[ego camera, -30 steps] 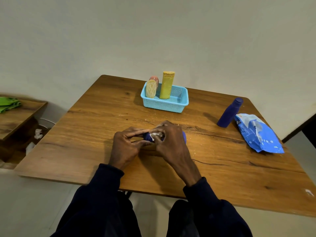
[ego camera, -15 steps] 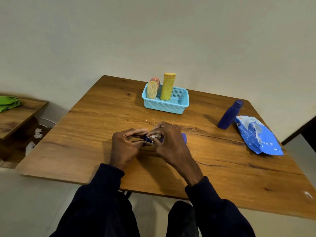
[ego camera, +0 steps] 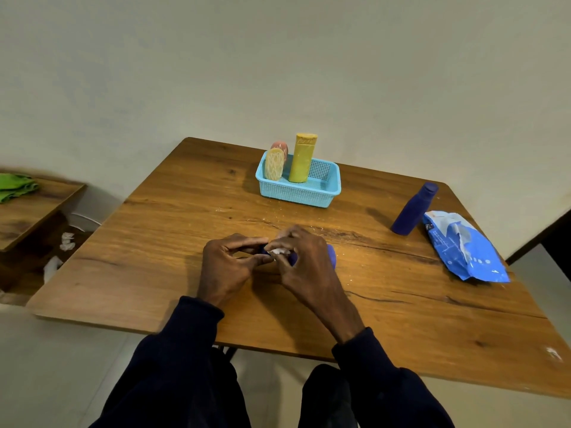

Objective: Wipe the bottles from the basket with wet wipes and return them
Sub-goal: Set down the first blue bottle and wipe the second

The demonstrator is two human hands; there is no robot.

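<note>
A small blue bottle (ego camera: 330, 255) lies sideways on the wooden table (ego camera: 185, 242), mostly hidden under my hands. My left hand (ego camera: 227, 267) pinches its cap end. My right hand (ego camera: 304, 264) curls over its body and presses a white wet wipe (ego camera: 279, 251) against it. The light blue basket (ego camera: 321, 196) stands at the back with a tall yellow bottle (ego camera: 302, 159), a short cream patterned bottle (ego camera: 274, 165) and an orange one (ego camera: 281, 147) behind it. A second dark blue bottle (ego camera: 414, 210) stands upright at the right.
A blue wet-wipe pack (ego camera: 463, 245) lies at the table's right edge beside the upright bottle. A lower wooden shelf (ego camera: 27, 211) with a green cloth (ego camera: 15, 186) sits to the left. Crumpled white wipes (ego camera: 66, 240) lie below it.
The hands stay in the same spot on the bottle. My right fingers have shifted the wipe a little along the bottle near its cap end.
</note>
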